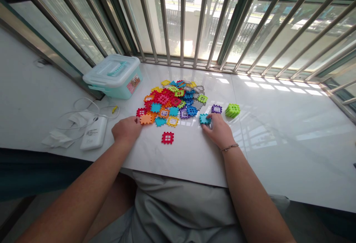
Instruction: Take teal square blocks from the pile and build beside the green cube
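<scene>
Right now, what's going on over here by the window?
A person's right hand holds at least one teal interlocking plastic tile; the left hand is at an orange tile edging a mixed-colour pile. A lime-green stack stands to the right, and a red tile lies apart in front.

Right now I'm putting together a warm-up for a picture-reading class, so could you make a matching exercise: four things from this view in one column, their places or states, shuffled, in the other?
Column 1
1. Box
2. Right hand
3. Lone red piece
4. Green stack

Column 2
A. Farthest right of all the toothed pieces
B. Close to the metal bars, with its lid on
C. Gripping a turquoise piece
D. Apart from the pile, on the side nearer the person

Pairs: 1-B, 2-C, 3-D, 4-A
</scene>
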